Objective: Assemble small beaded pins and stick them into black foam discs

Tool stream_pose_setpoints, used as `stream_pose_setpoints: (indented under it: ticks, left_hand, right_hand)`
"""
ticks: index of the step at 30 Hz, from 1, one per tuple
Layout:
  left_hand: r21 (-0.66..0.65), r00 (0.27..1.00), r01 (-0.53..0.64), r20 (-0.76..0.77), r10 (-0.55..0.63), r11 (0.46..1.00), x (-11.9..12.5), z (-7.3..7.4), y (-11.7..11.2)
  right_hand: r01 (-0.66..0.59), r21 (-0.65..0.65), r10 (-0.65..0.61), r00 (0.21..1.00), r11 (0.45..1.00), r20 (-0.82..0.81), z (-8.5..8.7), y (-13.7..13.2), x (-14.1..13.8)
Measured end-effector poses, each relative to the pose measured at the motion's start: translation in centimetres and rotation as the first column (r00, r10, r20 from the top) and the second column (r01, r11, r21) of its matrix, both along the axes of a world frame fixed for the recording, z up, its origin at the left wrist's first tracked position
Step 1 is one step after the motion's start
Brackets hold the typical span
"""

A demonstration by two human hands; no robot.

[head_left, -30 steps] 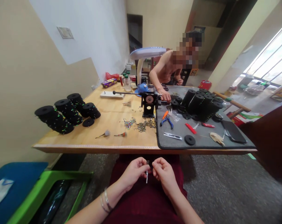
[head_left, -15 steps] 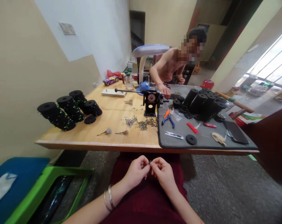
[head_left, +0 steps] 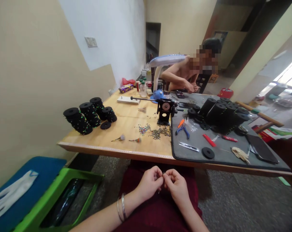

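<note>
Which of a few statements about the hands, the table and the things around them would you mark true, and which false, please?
1. The left hand and the right hand pinch a small item between their fingertips. True.
2. The bangles sit on the right wrist. False: they are on the left wrist.
3. The snips lie on the grey mat. True.
4. The white glove lies on the wooden table. False: it lies on the blue surface beside the table, lower down.
</note>
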State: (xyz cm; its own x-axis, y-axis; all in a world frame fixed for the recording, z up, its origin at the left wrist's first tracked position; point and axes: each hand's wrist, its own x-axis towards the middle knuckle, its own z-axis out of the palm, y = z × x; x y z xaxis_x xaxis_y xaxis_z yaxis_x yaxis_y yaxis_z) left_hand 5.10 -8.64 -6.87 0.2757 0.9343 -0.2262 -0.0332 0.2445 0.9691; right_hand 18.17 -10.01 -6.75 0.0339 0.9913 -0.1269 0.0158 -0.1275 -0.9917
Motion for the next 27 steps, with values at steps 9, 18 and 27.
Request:
stream_pose_setpoints:
  ticks: [9, 18, 27]
  left_hand:
    - [-0.288, 0.941, 0.13, 0.338, -0.027, 0.949, -0.5, 0.8, 0.2]
    - [-0.357, 0.956, 0.054, 0.288, 0.055, 0.932, -0.5, 0.4, 0.4]
    - [-0.384, 0.941, 0.094, 0.336, 0.044, 0.919, -0.7, -0.3, 0.6]
  right_hand:
    - [0.007, -0.194, -0.043, 0.982, 0.981, -0.186, -0.7, 0.2, 0.1]
    - [-0.022, -0.243, -0.033, 0.976, 0.97, -0.217, -0.6, -0.7, 0.3]
    - [-0.142, -0.27, 0.058, 0.953, 0.952, -0.298, -0.2, -0.9, 0.3]
